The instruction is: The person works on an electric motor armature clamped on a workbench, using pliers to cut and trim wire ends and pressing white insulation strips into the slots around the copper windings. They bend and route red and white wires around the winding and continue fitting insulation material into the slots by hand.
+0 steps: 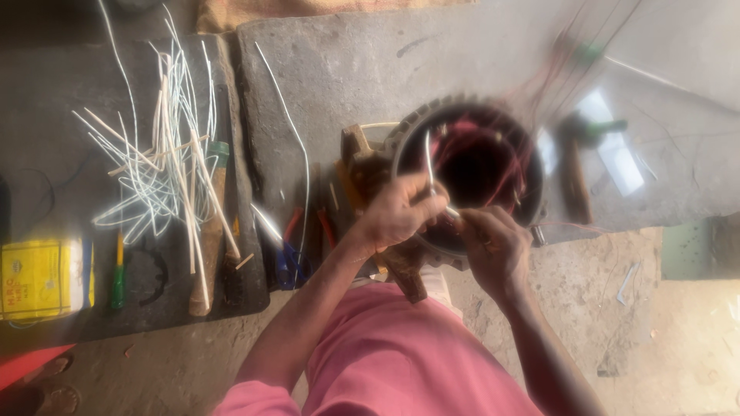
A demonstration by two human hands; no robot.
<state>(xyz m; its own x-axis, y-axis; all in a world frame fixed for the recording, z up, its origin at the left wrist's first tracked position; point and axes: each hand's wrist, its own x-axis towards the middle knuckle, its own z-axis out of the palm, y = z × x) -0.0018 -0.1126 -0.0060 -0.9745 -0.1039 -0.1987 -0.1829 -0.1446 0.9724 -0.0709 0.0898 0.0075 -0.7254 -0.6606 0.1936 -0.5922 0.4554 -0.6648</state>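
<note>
Rough stone slab bench, both hands at the near rim of the motor stator: left hand pinching what looks like a white sleeve standing upright, right hand closed just beside it.

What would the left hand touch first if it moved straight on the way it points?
Probably the right hand: the left hand points at it, at the stator rim. Blur hides depth.

We see one package: a yellow box, roughly rectangular, lying flat at the far left edge of the view on the dark mat. Its face is yellow with red print and a pale, bluish right end. A green-handled screwdriver lies just beside it.
</note>
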